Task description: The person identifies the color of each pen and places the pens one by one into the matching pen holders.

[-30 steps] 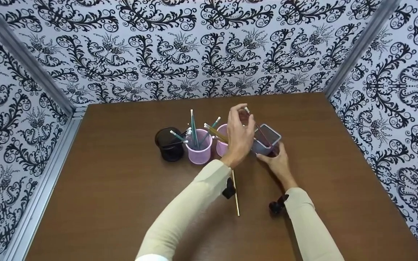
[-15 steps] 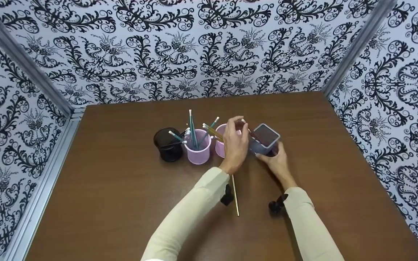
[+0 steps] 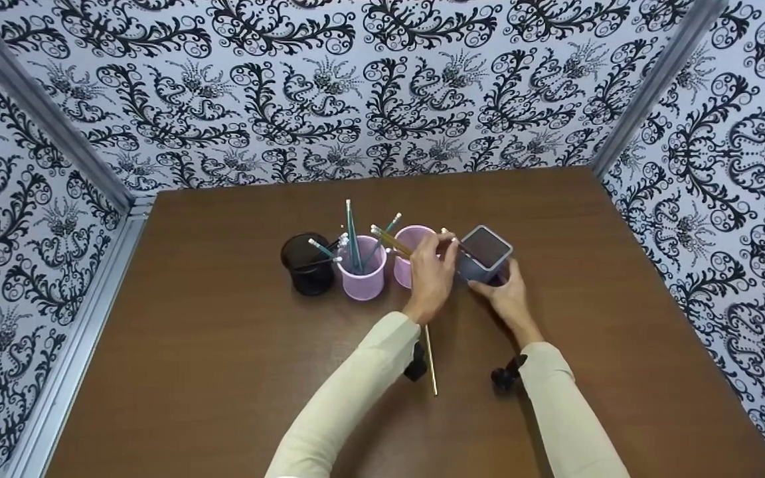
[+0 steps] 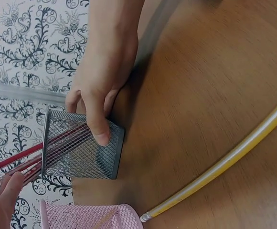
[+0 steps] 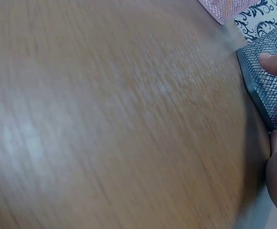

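My right hand [image 3: 505, 295] grips the grey mesh pencil holder [image 4: 86, 148] from its right side, the thumb across one mesh wall. The holder stands tilted on the table, its square mouth leaning toward my left hand [image 3: 431, 272]. Several red pencils [image 4: 59, 143] lie slanted inside it, their ends sticking out past the rim. At those ends my left thumb and fingers pinch a red pencil. Just left of the holder, partly behind the left hand, is a pink mesh cup [image 3: 414, 231] with yellow pencils [image 3: 390, 240] leaning in it.
Further left stand another pink mesh cup [image 3: 364, 287] with several teal pencils [image 3: 354, 232] and a black mesh cup [image 3: 313, 282]. A yellow pencil [image 4: 219, 167] lies on the brown table [image 3: 223, 372] below the left wrist. Patterned walls [image 3: 329, 86] enclose the table's back and sides.
My left hand has come down and slightly left, lowering the red pencil that stood high over the grey holder into it. The right hand keeps its hold on the holder.
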Motion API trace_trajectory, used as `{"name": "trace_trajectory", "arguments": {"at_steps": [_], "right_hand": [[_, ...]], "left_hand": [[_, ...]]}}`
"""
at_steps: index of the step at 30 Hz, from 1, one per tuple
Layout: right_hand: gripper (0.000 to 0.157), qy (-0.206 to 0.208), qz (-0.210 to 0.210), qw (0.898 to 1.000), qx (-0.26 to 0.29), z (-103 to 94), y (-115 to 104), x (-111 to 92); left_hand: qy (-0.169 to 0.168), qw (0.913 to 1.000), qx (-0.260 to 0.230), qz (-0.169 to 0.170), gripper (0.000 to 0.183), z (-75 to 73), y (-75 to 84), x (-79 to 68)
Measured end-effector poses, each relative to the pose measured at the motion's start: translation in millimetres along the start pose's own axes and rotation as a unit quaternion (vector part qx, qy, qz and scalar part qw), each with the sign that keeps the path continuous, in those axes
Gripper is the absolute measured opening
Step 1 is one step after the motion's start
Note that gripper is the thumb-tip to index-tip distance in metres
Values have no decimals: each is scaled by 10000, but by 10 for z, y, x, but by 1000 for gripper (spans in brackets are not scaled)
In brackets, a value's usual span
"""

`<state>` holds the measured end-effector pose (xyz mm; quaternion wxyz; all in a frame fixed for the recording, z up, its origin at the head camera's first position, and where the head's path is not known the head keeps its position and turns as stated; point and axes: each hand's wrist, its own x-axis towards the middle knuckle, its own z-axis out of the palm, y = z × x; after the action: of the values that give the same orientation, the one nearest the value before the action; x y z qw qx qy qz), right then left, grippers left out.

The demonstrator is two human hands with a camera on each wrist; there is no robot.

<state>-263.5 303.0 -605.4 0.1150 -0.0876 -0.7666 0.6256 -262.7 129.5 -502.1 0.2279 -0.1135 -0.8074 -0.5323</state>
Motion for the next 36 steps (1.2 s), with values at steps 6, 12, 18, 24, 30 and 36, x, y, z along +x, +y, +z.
{"name": "trace_trajectory", "arguments": {"at_steps": [6, 12, 18, 24, 30, 36], "right_hand": [[87, -91, 171, 9998, 48, -12, -27, 22], [89, -175, 245, 9994, -183, -18, -36, 10], [94, -267, 243, 9989, -285, -60, -67, -124], [49, 443, 826, 9892, -1126, -66, -226, -367], [19, 560, 850, 9731, -2068, 72, -400, -545], [16, -146, 570, 9728, -2240, 298, -476, -646]], "left_hand": [[-120, 9997, 202, -70, 18, -12, 1, 27], [-381, 9990, 237, -54, 24, -100, -31, -19], [-628, 9958, 622, 244, 17, -337, -143, -162], [-548, 9918, 1154, -47, 11, -575, -284, -334], [-1220, 9873, 874, -523, 32, -645, -446, -393], [-1779, 9780, 204, -1072, 72, -606, -513, -349]]}}
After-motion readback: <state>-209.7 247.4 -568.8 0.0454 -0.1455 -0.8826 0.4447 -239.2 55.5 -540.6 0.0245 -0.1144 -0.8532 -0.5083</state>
